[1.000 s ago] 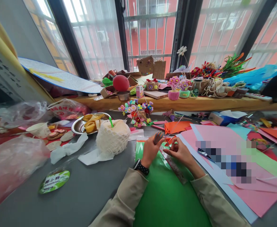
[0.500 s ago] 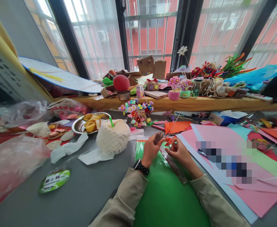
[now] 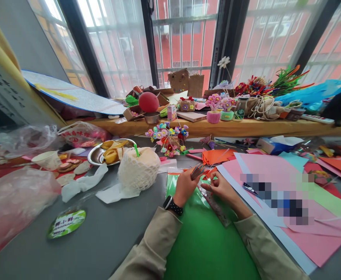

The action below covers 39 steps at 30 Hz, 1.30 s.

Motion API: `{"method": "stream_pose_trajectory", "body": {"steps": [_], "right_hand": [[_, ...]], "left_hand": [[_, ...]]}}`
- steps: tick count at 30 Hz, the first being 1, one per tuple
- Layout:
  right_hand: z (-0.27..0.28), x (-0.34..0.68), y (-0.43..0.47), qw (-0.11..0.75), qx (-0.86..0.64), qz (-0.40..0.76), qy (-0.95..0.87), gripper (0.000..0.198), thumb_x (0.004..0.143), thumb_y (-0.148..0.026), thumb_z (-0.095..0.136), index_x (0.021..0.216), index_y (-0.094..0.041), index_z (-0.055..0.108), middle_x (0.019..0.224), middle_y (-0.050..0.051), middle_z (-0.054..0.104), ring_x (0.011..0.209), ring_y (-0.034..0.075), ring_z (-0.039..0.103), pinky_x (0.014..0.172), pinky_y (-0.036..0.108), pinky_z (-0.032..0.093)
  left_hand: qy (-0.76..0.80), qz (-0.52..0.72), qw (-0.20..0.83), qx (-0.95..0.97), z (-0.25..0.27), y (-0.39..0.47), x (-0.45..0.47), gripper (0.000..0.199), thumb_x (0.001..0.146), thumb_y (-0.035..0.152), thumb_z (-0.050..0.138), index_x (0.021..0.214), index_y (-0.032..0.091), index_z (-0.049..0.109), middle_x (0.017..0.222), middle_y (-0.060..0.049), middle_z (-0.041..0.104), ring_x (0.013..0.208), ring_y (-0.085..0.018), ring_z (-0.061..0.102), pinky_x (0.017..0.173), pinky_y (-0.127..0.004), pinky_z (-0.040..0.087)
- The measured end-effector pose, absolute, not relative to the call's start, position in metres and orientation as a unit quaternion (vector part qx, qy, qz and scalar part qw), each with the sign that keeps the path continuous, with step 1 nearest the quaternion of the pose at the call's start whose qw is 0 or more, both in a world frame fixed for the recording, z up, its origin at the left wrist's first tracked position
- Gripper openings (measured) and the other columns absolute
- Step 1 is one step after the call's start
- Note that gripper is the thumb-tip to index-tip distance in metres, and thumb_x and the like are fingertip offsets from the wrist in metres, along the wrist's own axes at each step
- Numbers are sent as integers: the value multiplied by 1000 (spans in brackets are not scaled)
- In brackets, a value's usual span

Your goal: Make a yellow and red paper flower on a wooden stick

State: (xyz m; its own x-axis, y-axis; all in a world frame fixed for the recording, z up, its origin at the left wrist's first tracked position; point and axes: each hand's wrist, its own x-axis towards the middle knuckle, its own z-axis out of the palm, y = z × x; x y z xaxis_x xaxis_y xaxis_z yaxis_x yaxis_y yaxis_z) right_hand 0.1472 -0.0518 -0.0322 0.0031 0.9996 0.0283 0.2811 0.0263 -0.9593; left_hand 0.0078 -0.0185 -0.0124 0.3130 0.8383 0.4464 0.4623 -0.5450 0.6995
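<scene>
My left hand (image 3: 185, 187), with a watch (image 3: 168, 203) on its wrist, is closed around a bundle of thin multicoloured sticks (image 3: 198, 171); their tips fan out past my fingers. Close on its right, my right hand (image 3: 222, 190) has thumb and forefinger pinched together. Whatever sits in that pinch is too small to make out. Beneath both hands lies a narrow clear plastic sleeve (image 3: 218, 210) with a faint print. It rests on a glossy green sheet (image 3: 209, 245). Small red-orange pieces (image 3: 211, 171) show just behind my fingers.
Pink paper (image 3: 319, 249) and white sheets spread to the right. At left stand a peeled coconut (image 3: 138, 171) in white netting and a metal bowl (image 3: 93, 155) with banana peel. Yarn flowers (image 3: 170, 136) stand behind. A crowded wooden sill (image 3: 109, 126) runs under the windows.
My right hand's fingertips have shifted slightly left and down, and the thin dark item between them shows less clearly. The bundle in my left hand has tilted a little to the right.
</scene>
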Motion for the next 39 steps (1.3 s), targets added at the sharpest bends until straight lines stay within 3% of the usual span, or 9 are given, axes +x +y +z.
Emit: {"method": "stream_pose_trajectory", "body": {"steps": [17,25,34,39], "right_hand": [[-35,144,-52,468,-567,372,-567,39,56,-40,61,65,-21,29,42,-11,32,36,5,29,37,18,21],[-23,151,-52,348,-608,440,-561,42,55,-48,58,73,-20,31,39,-9,45,35,8,42,36,17,23],[-21,153,-55,381,-575,468,-552,40,55,-41,61,67,-20,29,39,-12,39,35,6,38,37,17,19],[-27,153,-52,400,-571,466,-545,40,54,-41,61,67,-21,29,36,-14,33,31,4,28,35,16,15]], "left_hand": [[443,377,208,787,-9,-19,9,20,74,29,43,80,17,58,72,-2,62,63,-11,53,57,-19,35],[428,322,206,819,-12,-17,7,18,73,26,45,78,16,59,71,-2,62,63,-12,53,56,-19,35],[425,318,209,821,-12,-17,8,19,73,26,44,79,17,59,72,-2,62,65,-12,54,56,-19,35],[437,294,220,821,-11,-20,11,19,72,25,45,82,18,59,75,-2,63,68,-12,54,60,-20,36]]}}
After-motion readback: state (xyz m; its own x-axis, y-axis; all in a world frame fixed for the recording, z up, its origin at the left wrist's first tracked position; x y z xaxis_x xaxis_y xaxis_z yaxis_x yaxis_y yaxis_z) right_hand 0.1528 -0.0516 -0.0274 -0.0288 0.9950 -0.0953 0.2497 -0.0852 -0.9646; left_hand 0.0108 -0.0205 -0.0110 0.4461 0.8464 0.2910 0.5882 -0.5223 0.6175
